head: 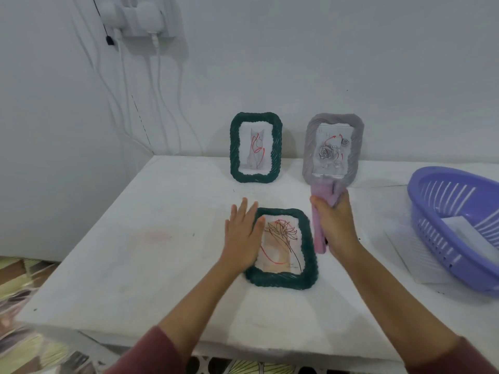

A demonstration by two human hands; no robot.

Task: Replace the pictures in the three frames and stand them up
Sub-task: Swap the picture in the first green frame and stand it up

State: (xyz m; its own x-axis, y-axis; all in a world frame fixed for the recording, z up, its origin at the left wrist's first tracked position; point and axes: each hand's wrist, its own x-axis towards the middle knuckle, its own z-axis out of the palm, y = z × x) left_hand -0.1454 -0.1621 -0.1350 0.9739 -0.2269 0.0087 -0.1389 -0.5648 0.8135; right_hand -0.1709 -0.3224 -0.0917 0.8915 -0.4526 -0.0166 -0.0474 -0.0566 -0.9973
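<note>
A dark green frame with a flower drawing lies flat on the white table. My left hand rests flat on its left edge, fingers straight. A second dark green frame with a cat sketch stands upright against the wall. A grey frame with a rose picture stands upright to its right. My right hand grips a rolled pink cloth, whose top end touches the grey frame's lower edge.
A purple plastic basket holding white paper sits at the table's right, with a white sheet beneath it. White cables hang from wall plugs at the back left. The table's near edge runs just below my forearms.
</note>
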